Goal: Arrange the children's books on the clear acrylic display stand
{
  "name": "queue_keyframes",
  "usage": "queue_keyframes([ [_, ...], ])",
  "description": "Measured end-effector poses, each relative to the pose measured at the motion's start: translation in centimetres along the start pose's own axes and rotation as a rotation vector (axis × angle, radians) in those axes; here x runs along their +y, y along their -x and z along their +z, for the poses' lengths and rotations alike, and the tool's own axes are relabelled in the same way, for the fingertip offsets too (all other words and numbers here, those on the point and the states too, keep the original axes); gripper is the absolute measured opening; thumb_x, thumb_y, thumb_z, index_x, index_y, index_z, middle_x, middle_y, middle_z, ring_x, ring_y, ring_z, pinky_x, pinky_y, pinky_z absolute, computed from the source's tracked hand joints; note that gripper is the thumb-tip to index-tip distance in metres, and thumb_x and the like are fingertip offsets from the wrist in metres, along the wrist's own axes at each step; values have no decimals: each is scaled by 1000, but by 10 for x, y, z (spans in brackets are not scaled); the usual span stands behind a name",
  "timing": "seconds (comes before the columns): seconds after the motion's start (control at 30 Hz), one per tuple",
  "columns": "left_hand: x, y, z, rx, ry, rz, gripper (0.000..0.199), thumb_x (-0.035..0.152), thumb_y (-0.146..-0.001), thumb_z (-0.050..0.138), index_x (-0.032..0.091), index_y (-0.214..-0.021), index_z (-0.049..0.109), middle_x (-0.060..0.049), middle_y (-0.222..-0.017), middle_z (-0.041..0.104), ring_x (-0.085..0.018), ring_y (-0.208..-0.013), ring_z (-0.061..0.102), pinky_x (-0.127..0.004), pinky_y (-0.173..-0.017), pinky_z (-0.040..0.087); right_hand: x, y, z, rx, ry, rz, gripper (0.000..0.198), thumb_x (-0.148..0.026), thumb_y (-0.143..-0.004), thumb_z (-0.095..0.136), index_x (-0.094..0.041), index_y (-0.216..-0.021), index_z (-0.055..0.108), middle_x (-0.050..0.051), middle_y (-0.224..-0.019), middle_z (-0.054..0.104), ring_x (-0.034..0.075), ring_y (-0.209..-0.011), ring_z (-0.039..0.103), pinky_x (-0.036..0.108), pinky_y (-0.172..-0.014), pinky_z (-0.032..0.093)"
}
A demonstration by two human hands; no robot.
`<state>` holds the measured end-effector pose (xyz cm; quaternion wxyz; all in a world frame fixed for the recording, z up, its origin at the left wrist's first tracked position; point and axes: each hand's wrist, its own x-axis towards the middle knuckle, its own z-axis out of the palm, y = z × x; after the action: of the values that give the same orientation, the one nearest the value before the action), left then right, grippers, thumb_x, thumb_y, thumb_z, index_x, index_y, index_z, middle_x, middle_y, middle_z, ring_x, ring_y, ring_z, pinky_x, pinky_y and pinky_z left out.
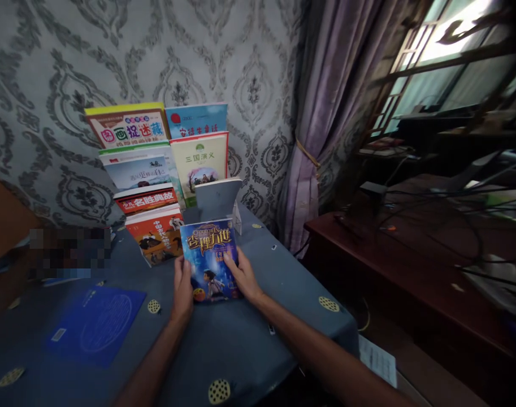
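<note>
A blue illustrated book [211,271] with gold title lettering is held upright between my two hands, its cover facing me. My left hand [182,288] grips its left edge, while my right hand [243,276] holds the right edge with the thumb on the cover. Just behind it stands a rack of books in two columns. An orange-red book [156,237] is at the front of the left column, beside the held book. In the right column a grey board or cover [217,198] leans in front of a cream book with a red edge [200,161].
A blue book [96,325] lies flat on the blue tablecloth [283,294] at left. Patterned wallpaper and a tied purple curtain [312,113] stand behind. To the right, a dark red desk [389,249] carries tangled cables.
</note>
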<state>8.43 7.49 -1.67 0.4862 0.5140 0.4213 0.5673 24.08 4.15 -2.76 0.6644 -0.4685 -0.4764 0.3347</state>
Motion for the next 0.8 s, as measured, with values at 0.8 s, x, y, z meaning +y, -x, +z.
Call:
queue_keyframes([
  [0.8, 128, -108, 58, -101, -555, 722, 13, 29, -85, 59, 18, -86, 65, -2, -80, 67, -18, -76, 61, -29, -74, 45, -105, -180, -79, -306, 180, -281, 31, -43, -80, 74, -18, -96, 69, 2, -88, 71, 18, -82, 65, 30, -65, 58],
])
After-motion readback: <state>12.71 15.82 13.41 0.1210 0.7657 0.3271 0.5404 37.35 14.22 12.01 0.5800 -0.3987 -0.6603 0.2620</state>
